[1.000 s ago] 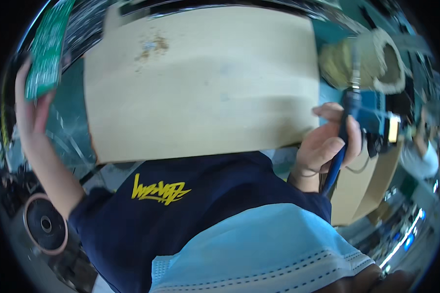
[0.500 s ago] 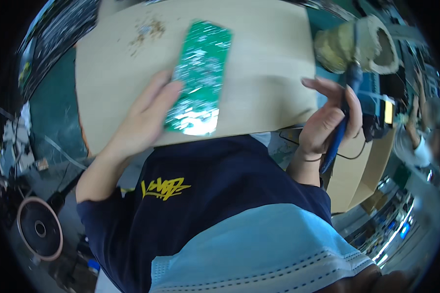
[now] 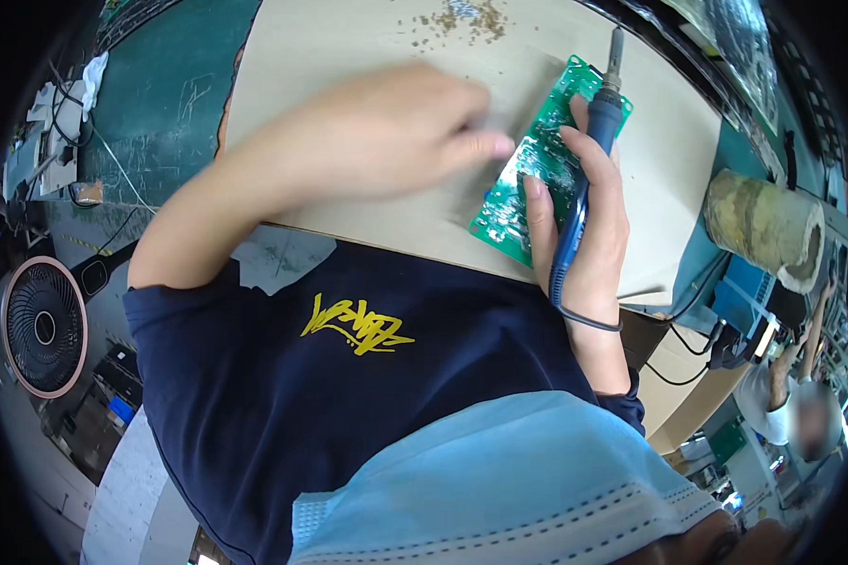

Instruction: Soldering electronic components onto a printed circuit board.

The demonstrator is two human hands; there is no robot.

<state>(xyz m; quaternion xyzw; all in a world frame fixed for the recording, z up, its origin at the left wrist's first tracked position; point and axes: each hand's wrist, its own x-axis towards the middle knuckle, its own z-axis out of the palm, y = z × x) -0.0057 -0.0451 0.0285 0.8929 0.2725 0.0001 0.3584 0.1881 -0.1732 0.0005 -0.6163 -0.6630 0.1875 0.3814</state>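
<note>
My right hand (image 3: 598, 212) is closed round a soldering iron (image 3: 582, 202) with a dark blue handle, its metal tip pointing toward the far edge of the work sheet. The thumb and fingers of that same hand also rest on a long green circuit board (image 3: 509, 212), which lies slanted with shiny solder joints facing up. Left of the board is my left hand (image 3: 415, 132), back upward and somewhat blurred. Its thumb stretches toward the board's left edge, apart from the forefinger, with nothing seen between them; the other fingers are hidden beneath.
Tan crumbs and bits (image 3: 471, 21) lie scattered at the far side of the beige sheet (image 3: 339, 56). A crusty tube-shaped holder (image 3: 763, 226) stands at the right, near black cables. A round fan (image 3: 45, 325) is at lower left. Another person (image 3: 787, 405) is at far right.
The board has shifted to the right and turned clockwise. My left hand has come off it, and my right hand, still gripping the iron, has moved in onto the board.
</note>
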